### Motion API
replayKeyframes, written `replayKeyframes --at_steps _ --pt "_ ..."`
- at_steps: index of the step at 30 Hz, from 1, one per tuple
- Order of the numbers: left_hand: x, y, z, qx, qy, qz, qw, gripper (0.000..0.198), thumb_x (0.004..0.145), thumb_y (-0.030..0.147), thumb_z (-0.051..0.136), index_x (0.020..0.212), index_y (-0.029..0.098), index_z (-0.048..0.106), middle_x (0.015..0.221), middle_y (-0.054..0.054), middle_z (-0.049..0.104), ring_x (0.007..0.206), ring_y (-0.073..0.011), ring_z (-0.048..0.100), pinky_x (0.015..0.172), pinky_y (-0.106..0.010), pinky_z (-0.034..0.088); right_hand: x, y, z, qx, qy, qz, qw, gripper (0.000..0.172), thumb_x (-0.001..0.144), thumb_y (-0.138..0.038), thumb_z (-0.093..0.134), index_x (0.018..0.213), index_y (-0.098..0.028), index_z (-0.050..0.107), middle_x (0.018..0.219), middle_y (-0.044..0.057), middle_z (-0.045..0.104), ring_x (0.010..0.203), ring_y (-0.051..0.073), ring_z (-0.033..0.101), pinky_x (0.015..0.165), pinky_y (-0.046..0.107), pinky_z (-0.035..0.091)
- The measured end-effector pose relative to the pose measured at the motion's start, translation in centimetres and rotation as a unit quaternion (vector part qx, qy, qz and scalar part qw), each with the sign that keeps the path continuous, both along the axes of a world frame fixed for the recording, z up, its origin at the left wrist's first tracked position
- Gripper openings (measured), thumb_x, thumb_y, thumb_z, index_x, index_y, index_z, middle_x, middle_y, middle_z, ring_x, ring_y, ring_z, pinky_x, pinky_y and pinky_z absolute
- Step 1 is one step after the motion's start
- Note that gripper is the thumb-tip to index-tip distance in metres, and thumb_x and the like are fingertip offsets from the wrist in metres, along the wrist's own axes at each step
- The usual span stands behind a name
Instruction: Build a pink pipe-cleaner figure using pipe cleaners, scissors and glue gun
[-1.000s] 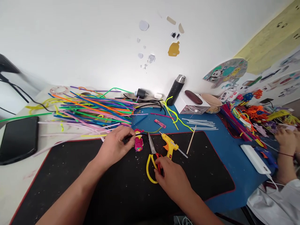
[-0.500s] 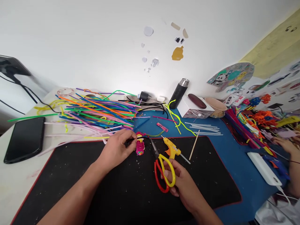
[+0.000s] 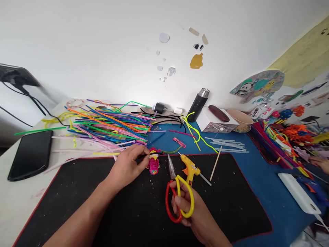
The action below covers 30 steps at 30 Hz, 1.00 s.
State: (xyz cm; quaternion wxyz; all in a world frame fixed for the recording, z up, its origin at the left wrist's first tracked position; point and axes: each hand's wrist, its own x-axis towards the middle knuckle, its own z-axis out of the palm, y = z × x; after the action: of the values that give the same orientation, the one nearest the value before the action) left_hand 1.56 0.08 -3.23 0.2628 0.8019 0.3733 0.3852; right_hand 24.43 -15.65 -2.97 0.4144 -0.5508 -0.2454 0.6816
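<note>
My left hand (image 3: 130, 165) pinches a black pipe cleaner (image 3: 156, 153) between thumb and fingertips. Its dark end sticks out to the right, across the top of a small pink pipe-cleaner figure (image 3: 154, 166) with yellow and white parts. The figure lies at the mat's far edge, right beside my left fingertips; I cannot tell whether they touch it. My right hand (image 3: 194, 207) is wrapped round the scissors (image 3: 171, 168), one handle red, the other yellow. Their blades point away from me, with the tip just right of the pipe cleaner's end, apart from it.
A yellow glue gun (image 3: 189, 166) lies right of the scissors, near a wooden stick (image 3: 216, 163). Many coloured pipe cleaners (image 3: 110, 123) are piled at the back left. A black flask (image 3: 197, 104) stands behind. At far right, another person's hand (image 3: 320, 163) shows near colourful materials.
The scissors' handles have spread a little in my right hand and sit slightly lower. My left hand keeps its pinch beside the figure. The whole view has shifted slightly.
</note>
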Motion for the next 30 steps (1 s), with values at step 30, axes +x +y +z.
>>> replayKeyframes --at_steps 30 --pt "-1.1 1.5 0.4 -0.293 -0.428 0.113 0.848 0.03 0.081 0.044 0.084 0.079 0.02 0.066 0.067 0.005 0.054 0.061 -0.0115 0.044 0.061 -0.024 0.037 -4.4 8.7 1.2 0.225 0.208 0.097 0.947 0.073 0.09 -0.078 0.073 0.131 -0.017 0.07 0.076 0.002 0.072 0.034 -0.001 0.035 0.034 0.014 0.02"
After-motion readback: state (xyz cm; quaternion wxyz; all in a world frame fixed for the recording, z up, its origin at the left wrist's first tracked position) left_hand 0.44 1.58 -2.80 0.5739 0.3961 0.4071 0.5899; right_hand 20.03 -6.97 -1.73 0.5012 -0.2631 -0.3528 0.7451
